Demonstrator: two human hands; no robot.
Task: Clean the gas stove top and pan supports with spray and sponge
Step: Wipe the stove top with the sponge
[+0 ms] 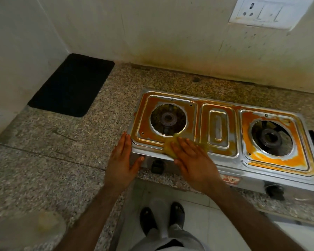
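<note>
toward the right end of the worktop (65, 142), close to its front edge, sits the steel two-burner gas stove (272, 168), set at a slight angle to the wall. its top is smeared with orange-yellow residue around both burner wells and along the middle panel. the pan supports are off; the left burner (168, 118) and right burner (271, 137) sit bare in their round openings.

at the stove's front left corner the right hand (192, 156) lies flat, fingers straight and slightly apart, pressing a yellow sponge (169, 146) onto the top just in front of the left burner well. the sponge shows past the fingertips and at the stove's front lip. the left hand (121, 158) rests open against the stove's left side, fingers straight and together along the edge, thumb spread toward the front panel, gripping nothing.

below the right hand a black knob (158, 166) projects from the front panel, and a second knob (275, 192) sits toward the right end.

in the back left corner of the worktop lies a black mat (71, 85). on the stained wall behind, above the stove's right end, is a white switch plate (265, 13). at the front left corner a blurred pale object is too unclear to name. beneath the front edge the person's feet in dark sandals (161, 217) stand on pale floor tiles.
</note>
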